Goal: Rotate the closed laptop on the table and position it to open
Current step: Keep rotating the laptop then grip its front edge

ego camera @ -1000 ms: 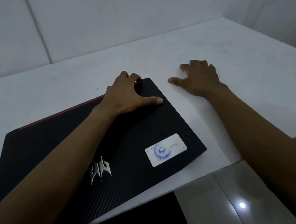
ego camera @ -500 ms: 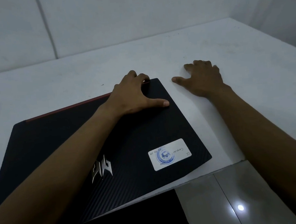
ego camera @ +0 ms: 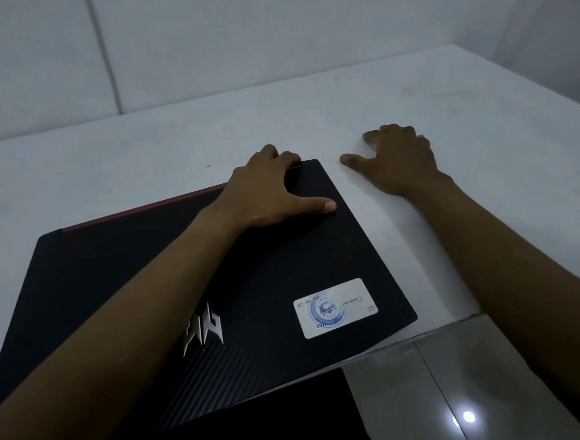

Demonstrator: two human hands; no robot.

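closed laptop (ego camera: 278, 272) lies skewed over the worktop (ego camera: 173, 142) near edge; left hand (ego camera: 266, 194) fingers curl round its far corner, right hand (ego camera: 397, 160) rests loose, empty; squaring seemingly remains

White panelled wall (ego camera: 200, 37), white table (ego camera: 410, 101) set into the corner, glossy grey floor tiles (ego camera: 397, 401), bright lamp reflection (ego camera: 468, 417)

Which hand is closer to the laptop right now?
Left. The left hand rests on the laptop at its far right corner, fingers curled over the far edge. The right hand lies on the table beside that corner, apart from it.
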